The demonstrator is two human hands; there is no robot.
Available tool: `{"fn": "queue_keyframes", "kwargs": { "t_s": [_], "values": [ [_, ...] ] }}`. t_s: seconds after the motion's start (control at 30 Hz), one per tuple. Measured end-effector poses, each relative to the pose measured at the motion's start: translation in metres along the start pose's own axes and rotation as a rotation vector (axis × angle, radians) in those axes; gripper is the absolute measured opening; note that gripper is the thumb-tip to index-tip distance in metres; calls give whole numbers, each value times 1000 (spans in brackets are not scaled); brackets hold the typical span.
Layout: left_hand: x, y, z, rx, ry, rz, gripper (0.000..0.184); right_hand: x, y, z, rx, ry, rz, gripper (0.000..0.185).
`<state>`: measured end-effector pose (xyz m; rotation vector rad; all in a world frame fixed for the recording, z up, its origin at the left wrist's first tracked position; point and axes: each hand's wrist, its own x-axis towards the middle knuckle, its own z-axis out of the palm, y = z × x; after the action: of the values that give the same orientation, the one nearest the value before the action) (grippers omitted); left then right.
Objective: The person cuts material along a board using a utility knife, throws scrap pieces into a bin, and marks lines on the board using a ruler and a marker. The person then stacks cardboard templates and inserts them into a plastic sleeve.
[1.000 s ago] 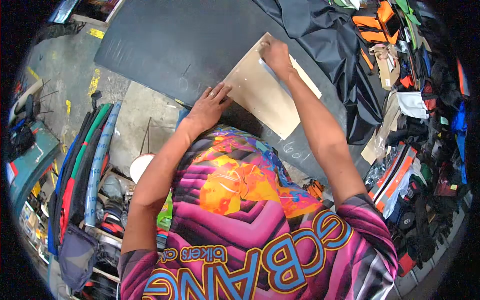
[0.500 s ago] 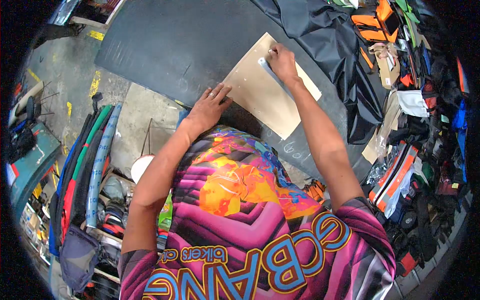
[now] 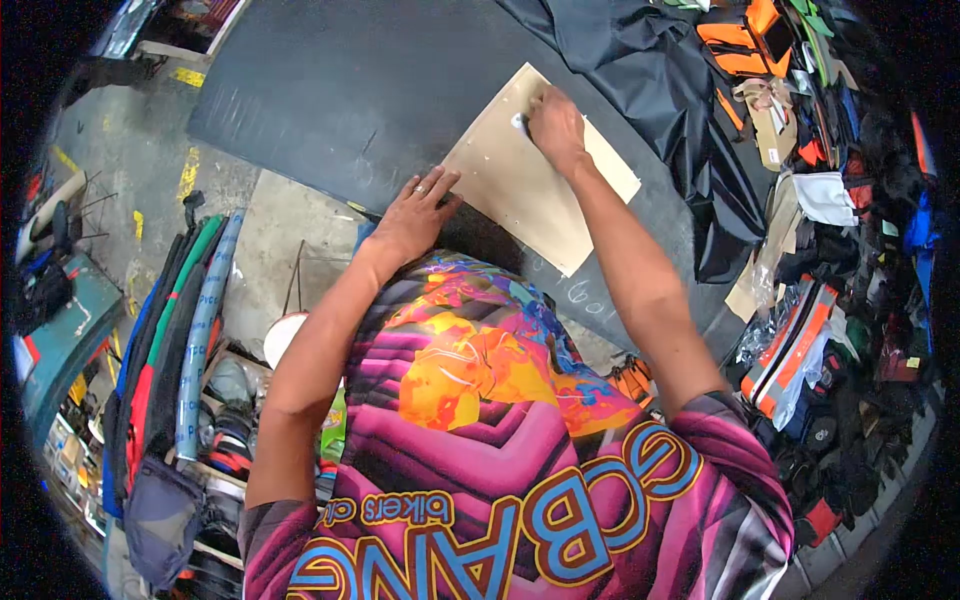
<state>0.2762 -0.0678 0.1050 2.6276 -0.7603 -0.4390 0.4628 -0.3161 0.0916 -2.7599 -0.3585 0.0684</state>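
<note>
Tan cardboard panel (image 3: 520, 190) is lying flat on black worktop (image 3: 310, 100). Left hand (image 3: 411, 217) is resting by its left corner, fingers loosely spread, gripping nothing; right hand (image 3: 557, 128) is sitting curled over far end, contents hidden. Panel's laid out; handwork's looking unfinished, remainder unclear.

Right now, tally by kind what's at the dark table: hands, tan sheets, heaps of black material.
Hands: 2 (left hand, right hand)
Tan sheet: 1
Black material heap: 1
Total: 4
Uncounted: a pale thing by the right hand, too unclear to name.
</note>
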Motion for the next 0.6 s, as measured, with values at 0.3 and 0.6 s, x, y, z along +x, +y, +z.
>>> {"fn": "queue_keyframes", "kwargs": {
  "t_s": [0.3, 0.6],
  "values": [
    [2, 0, 2, -5, 13, 10, 49, -46, -7, -5, 155, -52, 49, 17],
    [2, 0, -1, 22, 15, 22, 49, -27, -7, 5, 268, 5, 62, 14]
  ]
}}
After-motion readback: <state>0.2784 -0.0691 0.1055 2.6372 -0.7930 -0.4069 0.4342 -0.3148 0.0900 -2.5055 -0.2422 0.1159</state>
